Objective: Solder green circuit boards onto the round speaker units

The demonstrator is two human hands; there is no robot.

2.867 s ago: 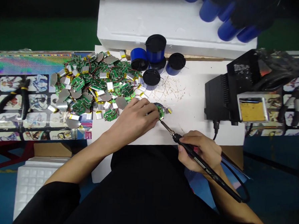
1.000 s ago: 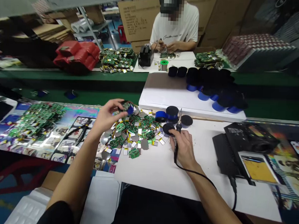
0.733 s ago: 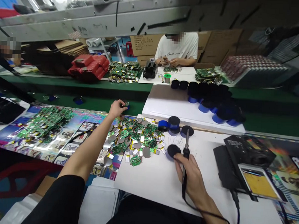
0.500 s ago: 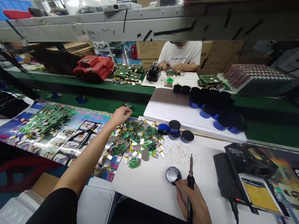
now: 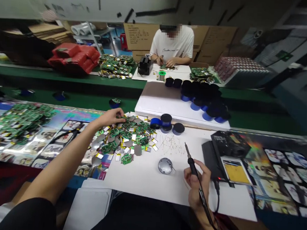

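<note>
My left hand [image 5: 112, 117] is at the far left edge of a pile of green circuit boards [image 5: 127, 159] with small silver battery packs. Its thumb and fingers look slightly apart, with no object visible between them. My right hand [image 5: 198, 186] is wrapped round a soldering iron [image 5: 200, 191], whose tip points up and away from me. Left of that hand, a round silver cup-shaped part [image 5: 165, 166] with a thin dark wire lies on the white board [image 5: 145, 178]. Thin wire scraps [image 5: 171, 144] are strewn beyond it.
Blue-sided black cylinders [image 5: 178, 129] stand behind the wire scraps, with more on a raised white slab [image 5: 154, 101]. At right is a black soldering station [image 5: 227, 144] with a yellow sponge tray [image 5: 236, 171]. Pliers [image 5: 74, 134] lie left. Across the green belt [image 5: 92, 100] a co-worker [image 5: 172, 44] sits.
My left hand has come back from a small unit on the green belt to the board pile. My right hand has left the silver part, which now shows its hollow side, and lifted the iron.
</note>
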